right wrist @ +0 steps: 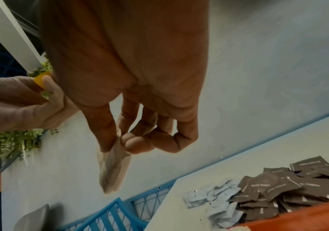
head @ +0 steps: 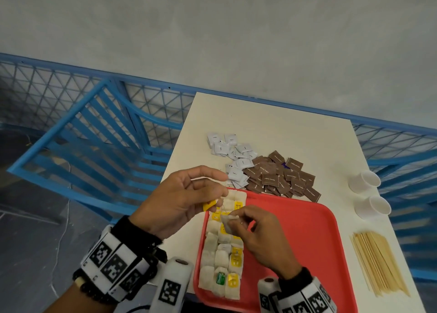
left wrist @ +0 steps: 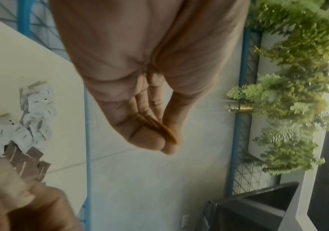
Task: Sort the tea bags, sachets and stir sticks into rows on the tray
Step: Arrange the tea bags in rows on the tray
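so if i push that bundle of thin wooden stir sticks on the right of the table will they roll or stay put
The thin wooden stir sticks look flat rather than round, so they would probably slide, not roll. They lie loose and fanned on the white table, with nothing binding them, so a push would likely scatter them. They look light and stiff, but probably snap easily.

Head view downward; wrist views close, upward-tilted

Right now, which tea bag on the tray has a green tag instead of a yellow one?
The tea bag with the green tag lies in the nearest row on the red tray, in the middle, beside a yellow-tagged bag. Every other visible tag is yellow.
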`<act>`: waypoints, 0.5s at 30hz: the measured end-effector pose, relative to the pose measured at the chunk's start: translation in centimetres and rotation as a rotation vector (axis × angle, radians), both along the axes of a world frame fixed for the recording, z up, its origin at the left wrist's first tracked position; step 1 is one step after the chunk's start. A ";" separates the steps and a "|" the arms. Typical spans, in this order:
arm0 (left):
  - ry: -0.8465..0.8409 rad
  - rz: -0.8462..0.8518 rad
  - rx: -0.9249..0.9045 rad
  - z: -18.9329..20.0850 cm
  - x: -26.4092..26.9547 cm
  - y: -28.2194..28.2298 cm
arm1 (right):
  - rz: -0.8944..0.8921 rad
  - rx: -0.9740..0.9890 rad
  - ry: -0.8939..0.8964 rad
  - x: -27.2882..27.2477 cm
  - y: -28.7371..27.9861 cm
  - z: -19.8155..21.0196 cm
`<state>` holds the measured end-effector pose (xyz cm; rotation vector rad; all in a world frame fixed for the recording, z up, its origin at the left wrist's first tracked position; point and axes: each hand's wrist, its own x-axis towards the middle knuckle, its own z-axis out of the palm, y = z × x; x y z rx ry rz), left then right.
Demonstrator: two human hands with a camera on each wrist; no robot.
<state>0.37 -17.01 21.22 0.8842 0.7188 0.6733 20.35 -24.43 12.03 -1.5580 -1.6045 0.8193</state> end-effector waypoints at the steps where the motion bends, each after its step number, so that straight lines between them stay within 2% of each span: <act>1: 0.006 0.022 -0.004 0.1 -0.1 0.1 | -0.018 -0.009 0.003 0.1 0.0 -0.2; 8: 0.298 -0.022 0.254 0.7 -2.1 1.1 | -0.015 -0.043 -0.018 0.8 -0.4 -1.1; 12: 0.221 -0.037 0.249 1.2 -2.2 1.0 | -0.060 -0.032 0.027 0.8 -0.5 -0.1; 15: 0.161 -0.016 0.243 1.2 -1.9 0.9 | -0.072 0.028 -0.007 0.2 -0.3 0.7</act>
